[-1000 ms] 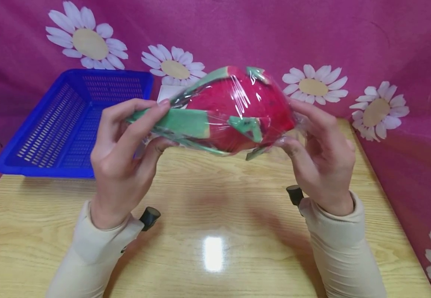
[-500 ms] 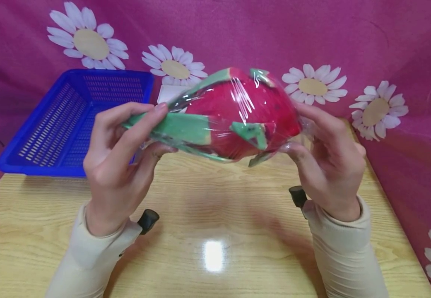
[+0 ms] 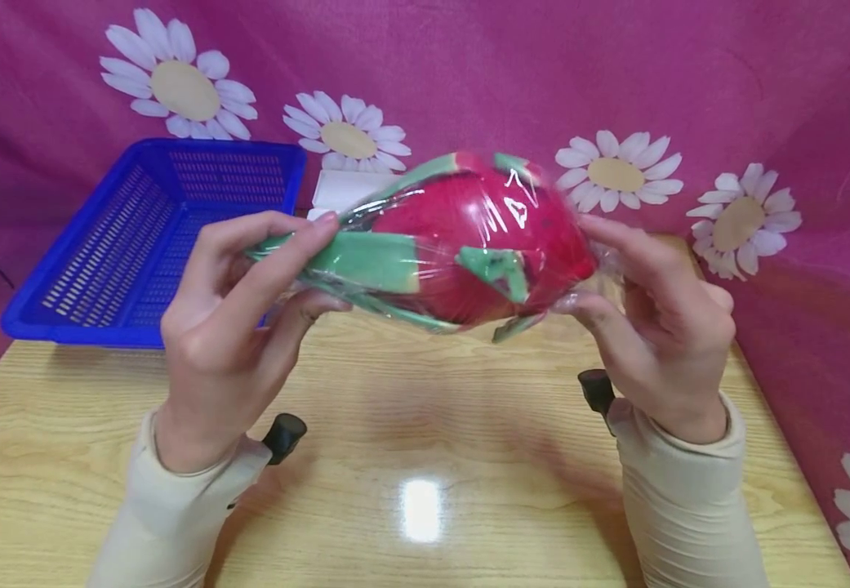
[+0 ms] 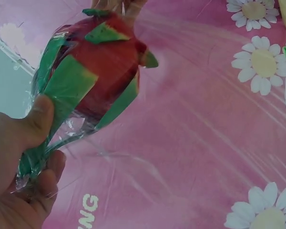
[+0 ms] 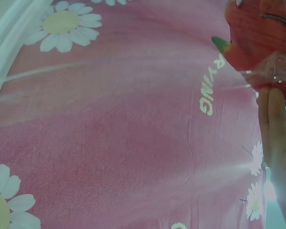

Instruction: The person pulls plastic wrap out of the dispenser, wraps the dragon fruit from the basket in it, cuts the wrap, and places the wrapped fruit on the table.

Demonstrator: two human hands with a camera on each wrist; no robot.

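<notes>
A red dragon fruit (image 3: 432,245) with green leafy scales, wrapped in clear plastic film, is held sideways above the table between both hands. My left hand (image 3: 229,327) pinches its green tapered end; the left wrist view shows thumb and fingers closed around the scale tips of the dragon fruit (image 4: 109,62). At the round red end, my right hand (image 3: 660,318) pinches the fruit and gathered film between thumb and fingers. Only part of the red end of the dragon fruit (image 5: 257,38) shows in the right wrist view, above the fingers of the right hand (image 5: 279,129).
A blue perforated plastic basket (image 3: 86,331) stands on the wooden table (image 3: 366,425) at the back left, behind the left hand. A white object (image 3: 336,189) sits beside it, partly hidden by the fruit. A pink flowered cloth (image 3: 469,65) hangs behind and along the right.
Both hands have lowered slightly with the dragon fruit, and the right hand has shifted a little to the right. The grip at each end stays the same.
</notes>
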